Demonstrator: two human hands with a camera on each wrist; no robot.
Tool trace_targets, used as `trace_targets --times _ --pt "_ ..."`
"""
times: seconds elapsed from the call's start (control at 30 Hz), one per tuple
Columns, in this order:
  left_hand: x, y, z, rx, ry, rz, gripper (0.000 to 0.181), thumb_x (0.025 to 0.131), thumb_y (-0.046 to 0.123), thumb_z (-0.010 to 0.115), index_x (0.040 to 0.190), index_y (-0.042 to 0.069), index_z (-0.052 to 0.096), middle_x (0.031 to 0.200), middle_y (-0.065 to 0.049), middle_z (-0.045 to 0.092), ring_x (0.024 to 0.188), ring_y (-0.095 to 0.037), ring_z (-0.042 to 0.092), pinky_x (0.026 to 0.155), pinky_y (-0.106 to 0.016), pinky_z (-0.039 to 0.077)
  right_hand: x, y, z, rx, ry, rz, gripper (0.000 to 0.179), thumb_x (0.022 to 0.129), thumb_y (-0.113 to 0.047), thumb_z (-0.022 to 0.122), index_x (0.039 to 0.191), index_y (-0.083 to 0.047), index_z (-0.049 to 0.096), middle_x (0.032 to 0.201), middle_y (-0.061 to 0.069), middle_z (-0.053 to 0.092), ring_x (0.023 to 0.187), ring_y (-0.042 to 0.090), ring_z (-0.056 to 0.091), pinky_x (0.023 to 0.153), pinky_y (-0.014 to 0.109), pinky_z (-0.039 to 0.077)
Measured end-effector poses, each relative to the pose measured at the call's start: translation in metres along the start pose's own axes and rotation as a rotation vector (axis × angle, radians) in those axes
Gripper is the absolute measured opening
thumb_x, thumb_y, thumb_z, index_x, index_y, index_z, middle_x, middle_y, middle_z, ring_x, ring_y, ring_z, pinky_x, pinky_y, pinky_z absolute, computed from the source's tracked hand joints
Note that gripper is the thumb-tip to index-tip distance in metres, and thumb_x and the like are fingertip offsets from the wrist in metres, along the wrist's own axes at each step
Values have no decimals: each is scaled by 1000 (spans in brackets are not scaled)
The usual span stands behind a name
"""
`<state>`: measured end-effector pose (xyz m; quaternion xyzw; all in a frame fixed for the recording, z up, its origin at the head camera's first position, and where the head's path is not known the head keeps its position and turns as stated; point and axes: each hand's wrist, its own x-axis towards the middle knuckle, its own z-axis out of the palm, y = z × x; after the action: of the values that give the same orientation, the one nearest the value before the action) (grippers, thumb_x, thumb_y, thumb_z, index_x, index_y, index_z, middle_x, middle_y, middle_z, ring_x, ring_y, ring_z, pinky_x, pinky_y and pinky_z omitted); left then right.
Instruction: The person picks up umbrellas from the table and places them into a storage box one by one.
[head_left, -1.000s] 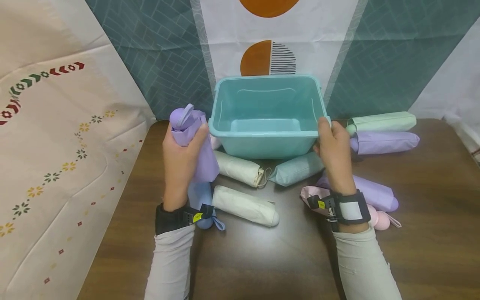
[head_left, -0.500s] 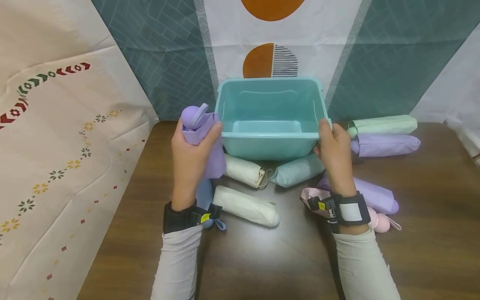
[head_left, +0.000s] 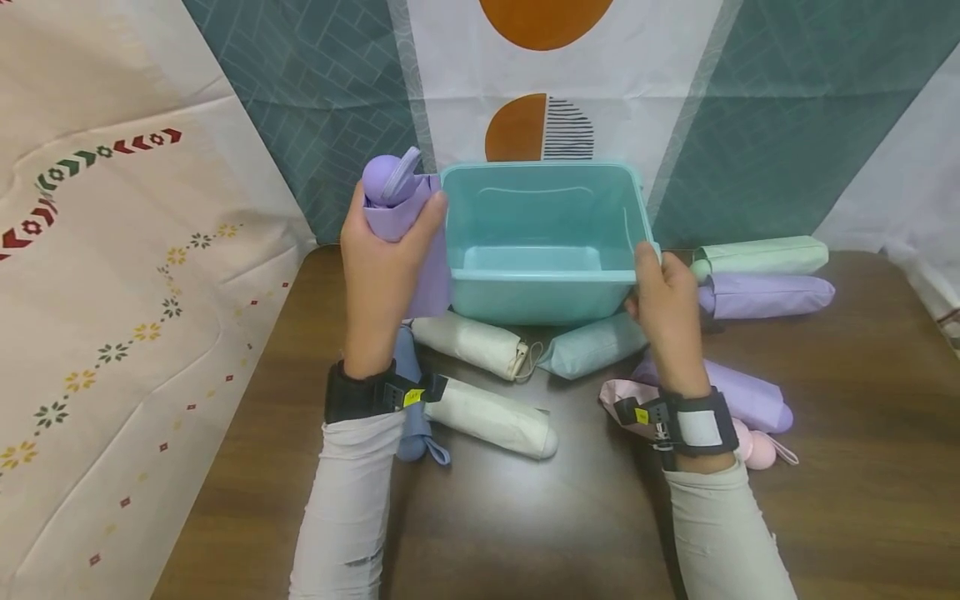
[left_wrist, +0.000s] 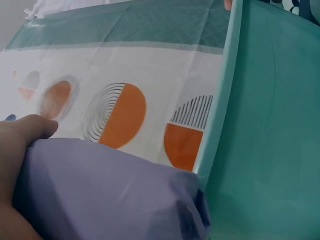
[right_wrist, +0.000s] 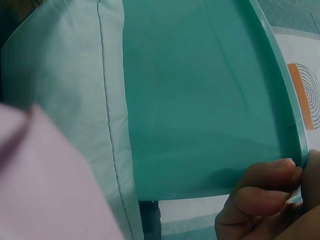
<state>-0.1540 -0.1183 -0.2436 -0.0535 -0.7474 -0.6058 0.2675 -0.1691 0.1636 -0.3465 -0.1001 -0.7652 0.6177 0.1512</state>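
The left hand [head_left: 382,271] wraps round a purple folded umbrella [head_left: 430,287], its thumb lying along the side nearest the bin and the round knob and strap sticking up above the grip. Just right of that grip stands the teal bin [head_left: 543,275]; the umbrella is outside it, by its left front corner, though whether the two touch is hard to tell. The right hand [head_left: 667,308] pinches the bin's rim at the right front corner between thumb and curled fingers.

Below the left grip lie a blue umbrella [head_left: 414,433], partly hidden by the wrist strap, and to its right two cream ones, the farther cream umbrella [head_left: 472,340] close to the bin's front and the nearer cream umbrella [head_left: 495,419] below it. Left of the right grip, and a little lower, is a grey-teal umbrella [head_left: 596,346]. Under the right wrist lie a pink umbrella [head_left: 761,451] and a second purple umbrella [head_left: 746,392]. Right of that grip, a mint umbrella [head_left: 765,255] sits just behind a third purple umbrella [head_left: 772,296], on the brown table [head_left: 562,533]
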Motion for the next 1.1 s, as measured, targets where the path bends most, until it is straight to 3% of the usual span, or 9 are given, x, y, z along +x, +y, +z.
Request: trace_targets --times 0.4,0.63,0.83,1.1 --pt "40 -2 5 -101 21 -37 50 80 34 73 119 9 54 106 -8 58 94 -23 57 78 -36 48 0 2 -1 -24 -10 12 51 97 -54 47 86 -4 46 64 5 43 50 14 44 50 28 35" --pt "52 -6 11 3 -90 -144 72 77 43 77 131 14 41 117 -4 53 101 -20 56 78 -36 48 2 2 0 -27 -5 19 51 97 -53 47 86 -4 47 61 3 42 49 14 43 48 28 34" --pt "60 -10 11 -19 -198 -206 82 73 38 81 138 21 34 121 -3 50 106 -20 53 82 -37 46 0 -1 0 -29 -7 21 50 97 -52 47 87 -3 47 64 4 42 51 13 44 50 27 36" --pt "75 -44 18 75 -341 -221 88 78 28 77 148 22 25 125 -4 47 107 -20 52 84 -35 45 -14 -23 -1 -23 -22 9 47 100 -46 48 84 -2 45 62 5 42 50 12 43 49 27 34"
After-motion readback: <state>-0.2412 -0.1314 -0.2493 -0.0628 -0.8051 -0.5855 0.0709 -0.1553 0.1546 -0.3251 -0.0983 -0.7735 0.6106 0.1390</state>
